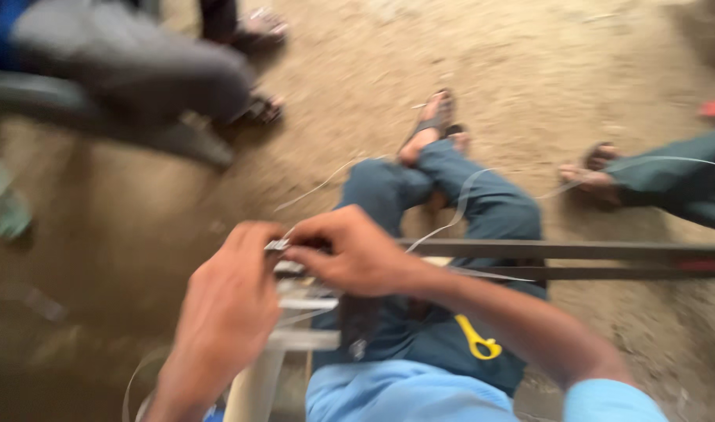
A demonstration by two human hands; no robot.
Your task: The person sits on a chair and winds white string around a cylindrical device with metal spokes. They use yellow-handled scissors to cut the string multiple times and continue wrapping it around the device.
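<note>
I am holding a small silvery metal piece (pixel 278 245) between both hands, just above my knees. My left hand (pixel 228 301) comes from below and its fingertips close on the piece from the left side. My right hand (pixel 350 254) reaches across from the right, and its thumb and first fingers pinch the same piece from above. So both grips are pressed together on it, and my hands almost touch each other.

The piece is tiny and bright, and a thin pale wire (pixel 451 223) runs away from it, to the right of my grip and over my trouser leg (pixel 482 203). Another loop of this wire hangs below my left wrist. The picture is blurred, so I cannot tell for sure if the wire is fixed to the piece or only passes through it.

I judge that I am in the step of joining or threading the wire at this small piece. The next move, I think, needs a firm pinch with one hand and a careful pull or twist with the other, without letting the wire slip.

Just under my grip there is a pale frame (pixel 295 340), and to the right a dark metal bar (pixel 576 250) goes across. Scissors with a yellow handle (pixel 479 340) lie on my lap, below my right forearm.
</note>
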